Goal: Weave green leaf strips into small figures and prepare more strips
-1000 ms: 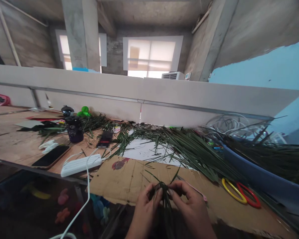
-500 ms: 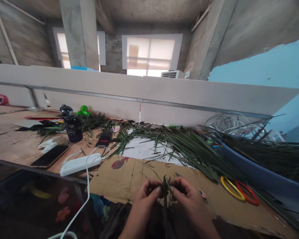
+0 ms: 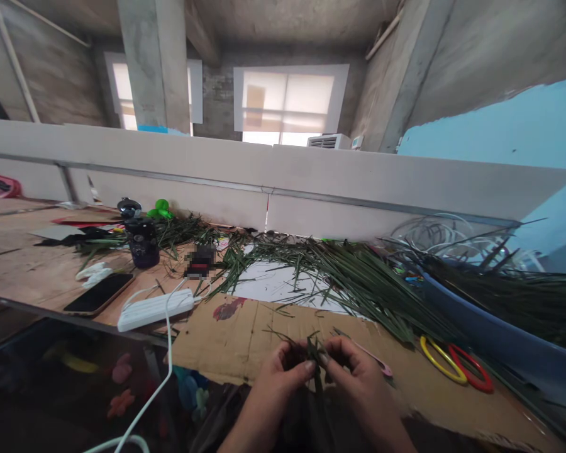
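Note:
Near the front edge of a cardboard sheet [image 3: 207, 343], my left hand [image 3: 287, 371] and my right hand [image 3: 351, 365] are close together. Between them is a small bundle of green leaf strips [image 3: 314, 350], partly folded or woven, with thin ends sticking out to the upper left and below. Both hands pinch it between thumb and fingers; the other fingertips are partly hidden behind it. Just beyond my right hand lies a slim tool with a pink handle [image 3: 384, 368], partly covered by the hand. Scissors with yellow and red handles [image 3: 457, 363] rest farther right.
Long green leaves [image 3: 368, 277] spread over white paper [image 3: 264, 283] behind the cardboard. A blue basin [image 3: 446, 308] full of leaves stands right. Leftward are a white power strip [image 3: 158, 308] with a hanging cable, a phone [image 3: 99, 293] and a dark bottle [image 3: 142, 242].
My left thumb has moved right across the leaf strips, and the bundle has turned slightly between my fingers. More of the pink-handled tool shows. The whole view has shifted a little.

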`<state>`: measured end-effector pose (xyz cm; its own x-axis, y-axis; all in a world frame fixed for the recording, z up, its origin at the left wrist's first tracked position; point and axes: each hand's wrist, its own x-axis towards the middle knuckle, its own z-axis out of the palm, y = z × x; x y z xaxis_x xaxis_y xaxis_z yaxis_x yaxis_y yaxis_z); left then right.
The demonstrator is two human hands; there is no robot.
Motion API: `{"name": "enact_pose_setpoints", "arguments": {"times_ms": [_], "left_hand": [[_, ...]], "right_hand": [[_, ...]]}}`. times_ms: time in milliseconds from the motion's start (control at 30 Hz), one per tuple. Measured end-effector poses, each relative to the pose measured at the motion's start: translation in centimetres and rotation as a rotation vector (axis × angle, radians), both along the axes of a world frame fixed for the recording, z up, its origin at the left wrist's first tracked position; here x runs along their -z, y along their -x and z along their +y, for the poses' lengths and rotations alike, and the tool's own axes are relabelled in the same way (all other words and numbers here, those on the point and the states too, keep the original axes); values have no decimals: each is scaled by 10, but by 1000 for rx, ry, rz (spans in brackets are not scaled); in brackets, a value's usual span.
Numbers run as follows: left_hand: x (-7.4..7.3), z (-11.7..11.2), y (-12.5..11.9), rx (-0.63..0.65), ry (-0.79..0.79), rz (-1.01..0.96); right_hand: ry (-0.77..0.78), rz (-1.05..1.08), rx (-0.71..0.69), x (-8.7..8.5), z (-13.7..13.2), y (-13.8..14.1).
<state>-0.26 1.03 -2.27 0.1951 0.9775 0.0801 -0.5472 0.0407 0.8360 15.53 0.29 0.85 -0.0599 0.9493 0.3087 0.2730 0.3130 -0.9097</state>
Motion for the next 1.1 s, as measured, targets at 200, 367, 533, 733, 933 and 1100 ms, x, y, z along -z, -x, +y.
{"name": "enact_pose_setpoints", "arguments": {"times_ms": [200, 367, 533, 733, 933, 1100], "left_hand": [[0, -1, 0, 2, 16, -53], [12, 5, -2, 13, 44, -51], [17, 9, -1, 4, 38, -51], [9, 4, 2, 52, 12, 37], [-1, -3, 1, 42, -33, 16], [-18, -15, 6, 99, -69, 31]], "right_hand": [[85, 217, 42, 5, -1, 8], [97, 143, -31, -1, -1, 2], [-79, -96, 37, -6, -1, -3], [-140, -241, 58, -10, -5, -1], [-80, -194, 75, -7, -6, 4], [2, 70, 144, 2, -7, 10]]}}
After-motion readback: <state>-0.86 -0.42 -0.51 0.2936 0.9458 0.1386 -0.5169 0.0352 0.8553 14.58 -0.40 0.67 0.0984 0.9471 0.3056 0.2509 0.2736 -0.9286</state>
